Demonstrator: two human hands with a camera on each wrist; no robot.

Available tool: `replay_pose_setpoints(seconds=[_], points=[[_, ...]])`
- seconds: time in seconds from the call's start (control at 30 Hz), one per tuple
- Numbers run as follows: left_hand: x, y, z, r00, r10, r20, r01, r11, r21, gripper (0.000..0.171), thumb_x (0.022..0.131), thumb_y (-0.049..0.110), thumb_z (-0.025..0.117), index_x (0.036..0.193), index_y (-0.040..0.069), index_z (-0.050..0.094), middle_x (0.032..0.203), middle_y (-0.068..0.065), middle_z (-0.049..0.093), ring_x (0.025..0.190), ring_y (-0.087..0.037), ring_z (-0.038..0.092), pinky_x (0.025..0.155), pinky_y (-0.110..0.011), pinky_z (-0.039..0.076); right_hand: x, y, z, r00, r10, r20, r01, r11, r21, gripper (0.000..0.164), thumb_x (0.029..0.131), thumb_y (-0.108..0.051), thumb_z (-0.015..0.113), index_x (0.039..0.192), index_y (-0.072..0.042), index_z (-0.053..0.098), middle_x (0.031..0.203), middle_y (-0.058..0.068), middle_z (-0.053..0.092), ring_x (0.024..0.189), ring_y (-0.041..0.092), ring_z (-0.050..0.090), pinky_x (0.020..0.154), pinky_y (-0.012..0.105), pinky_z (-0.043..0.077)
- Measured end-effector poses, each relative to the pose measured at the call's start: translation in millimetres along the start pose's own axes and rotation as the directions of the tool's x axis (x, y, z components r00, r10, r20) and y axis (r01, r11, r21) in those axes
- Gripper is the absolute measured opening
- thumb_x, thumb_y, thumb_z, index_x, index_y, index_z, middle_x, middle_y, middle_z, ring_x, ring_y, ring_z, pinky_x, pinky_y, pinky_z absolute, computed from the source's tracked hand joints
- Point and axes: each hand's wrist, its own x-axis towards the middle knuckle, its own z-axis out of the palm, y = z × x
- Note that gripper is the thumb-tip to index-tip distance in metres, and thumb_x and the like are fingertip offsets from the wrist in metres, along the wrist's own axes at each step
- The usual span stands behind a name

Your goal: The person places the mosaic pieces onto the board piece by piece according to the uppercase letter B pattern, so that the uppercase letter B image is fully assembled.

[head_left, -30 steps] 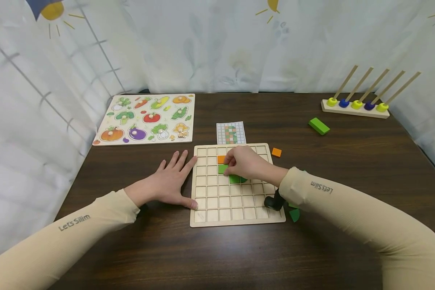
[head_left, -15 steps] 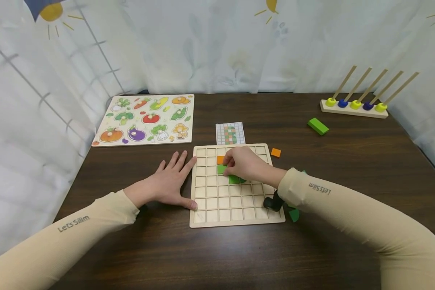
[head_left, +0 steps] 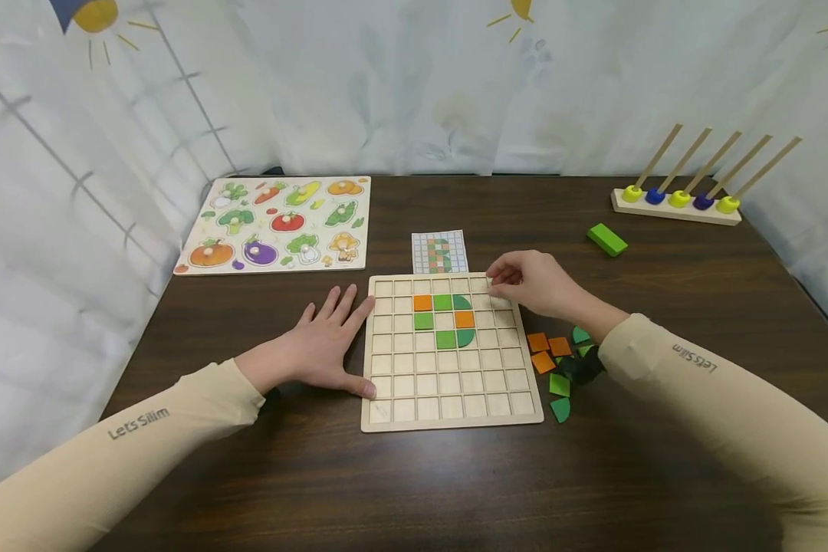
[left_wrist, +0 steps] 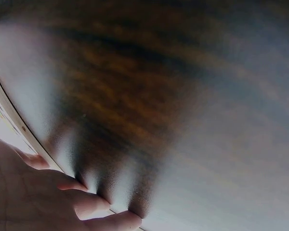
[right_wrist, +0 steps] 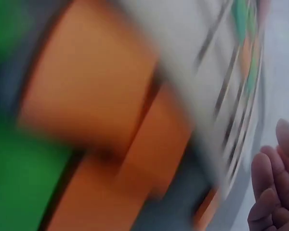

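Note:
My left hand point(head_left: 320, 349) lies spread on the dark table, its thumb and index finger at the left edge of the wooden grid board point(head_left: 428, 383). On the board, several tiles make a small ring: an orange square point(head_left: 422, 303), light green squares such as the upper one point(head_left: 442, 302), another orange square point(head_left: 464, 319) and dark green quarter circles like the lower one point(head_left: 465, 337). My right hand point(head_left: 534, 282) hovers over the board's upper right corner, fingers loosely bent. Nothing shows between those fingers point(right_wrist: 263, 173) in the right wrist view.
Loose orange squares point(head_left: 542, 362) and green pieces point(head_left: 560, 385) lie right of the board. Behind it sits a printed pattern card point(head_left: 439, 253). Farther off are a vegetable puzzle board point(head_left: 272, 244), a green block point(head_left: 607, 240) and a peg stand with rings point(head_left: 676, 207).
My right hand has left the ring of tiles and moved right, uncovering the tiles and loose pieces beside the board. It now covers where a lone orange square lay. The left hand stays put.

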Motion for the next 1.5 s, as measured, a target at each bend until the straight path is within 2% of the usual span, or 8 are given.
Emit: replay_pose_setpoints(seconds=[0.23, 0.43, 0.6, 0.7, 0.93, 1.13, 1.3, 1.5], points=[[0.9, 0.5, -1.1, 1.000, -0.005, 0.009, 0.005, 1.000, 0.002, 0.136, 0.073, 0.078, 0.073, 0.165, 0.007, 0.004, 0.170, -0.028, -0.003, 0.156, -0.052, -0.002, 0.116, -0.077, 0.013, -6, 53, -24, 0.997, 0.071, -0.042, -0.072, 0.997, -0.022, 0.030, 0.100, -0.020, 0.068, 0.124, -0.002, 0.068, 0.116, 0.018, 0.069, 0.102, 0.030, 0.063, 0.092, 0.046, 0.052], [0.8, 0.4, -0.1, 1.000, -0.007, 0.016, 0.007, 1.000, -0.003, 0.136, 0.073, 0.079, 0.073, 0.165, 0.007, 0.004, 0.170, -0.028, -0.003, 0.156, -0.052, -0.002, 0.116, -0.077, 0.013, -5, 64, -27, 0.996, 0.082, 0.023, -0.082, 0.996, -0.020, 0.039, 0.098, -0.024, 0.071, 0.128, 0.000, 0.065, 0.120, 0.020, 0.066, 0.107, 0.033, 0.062, 0.096, 0.049, 0.051], [0.0, 0.6, -0.2, 1.000, -0.010, 0.011, 0.010, 1.000, -0.009, 0.135, 0.073, 0.077, 0.074, 0.165, 0.007, 0.005, 0.170, -0.028, -0.002, 0.156, -0.052, -0.001, 0.116, -0.077, 0.013, -4, 63, -25, 0.994, 0.067, 0.084, -0.062, 0.996, -0.065, 0.050, 0.092, -0.026, 0.079, 0.129, 0.002, 0.062, 0.126, 0.023, 0.062, 0.116, 0.037, 0.059, 0.105, 0.055, 0.046], [-0.8, 1.0, -0.4, 1.000, -0.007, 0.011, 0.007, 1.000, -0.010, 0.135, 0.074, 0.077, 0.074, 0.165, 0.007, 0.004, 0.170, -0.028, -0.003, 0.156, -0.053, -0.001, 0.116, -0.078, 0.013, -4, 62, -23, 0.993, 0.074, 0.088, -0.066, 0.994, -0.089, 0.048, 0.091, -0.025, 0.079, 0.126, 0.002, 0.062, 0.125, 0.023, 0.062, 0.116, 0.038, 0.058, 0.104, 0.055, 0.046], [-0.6, 1.1, -0.2, 1.000, -0.005, 0.012, 0.005, 1.000, -0.007, 0.135, 0.074, 0.077, 0.074, 0.165, 0.007, 0.004, 0.170, -0.028, -0.003, 0.156, -0.052, -0.001, 0.116, -0.078, 0.013, -6, 63, -23, 0.993, 0.106, 0.061, -0.099, 0.990, -0.103, 0.035, 0.095, -0.024, 0.076, 0.118, 0.000, 0.068, 0.117, 0.020, 0.066, 0.105, 0.033, 0.059, 0.096, 0.051, 0.050], [0.4, 1.4, -0.2, 1.000, -0.007, 0.024, 0.007, 1.000, -0.003, 0.135, 0.074, 0.078, 0.073, 0.165, 0.007, 0.003, 0.170, -0.028, -0.004, 0.156, -0.052, -0.002, 0.116, -0.078, 0.013, -11, 60, -26, 0.991, 0.134, 0.004, -0.134, 0.990, -0.041, 0.034, 0.096, -0.022, 0.073, 0.121, 0.000, 0.067, 0.114, 0.018, 0.067, 0.099, 0.030, 0.061, 0.089, 0.043, 0.053], [0.0, 1.0, -0.4, 1.000, -0.006, 0.012, 0.006, 1.000, 0.001, 0.135, 0.074, 0.077, 0.074, 0.165, 0.007, 0.003, 0.170, -0.028, -0.003, 0.156, -0.052, -0.001, 0.115, -0.078, 0.014, -14, 40, -21, 0.995, 0.098, -0.021, -0.097, 0.995, 0.030, 0.031, 0.095, -0.016, 0.074, 0.121, 0.000, 0.068, 0.111, 0.018, 0.069, 0.099, 0.028, 0.063, 0.092, 0.042, 0.054], [-0.5, 1.0, -0.5, 1.000, -0.005, 0.005, 0.005, 1.000, -0.003, 0.135, 0.074, 0.077, 0.074, 0.165, 0.007, 0.004, 0.170, -0.029, -0.003, 0.156, -0.053, 0.000, 0.115, -0.078, 0.014, -11, 7, 1, 0.999, 0.026, 0.042, -0.030, 0.994, 0.101, 0.030, 0.090, -0.011, 0.079, 0.116, 0.001, 0.071, 0.103, 0.014, 0.073, 0.093, 0.023, 0.067, 0.084, 0.033, 0.056]])
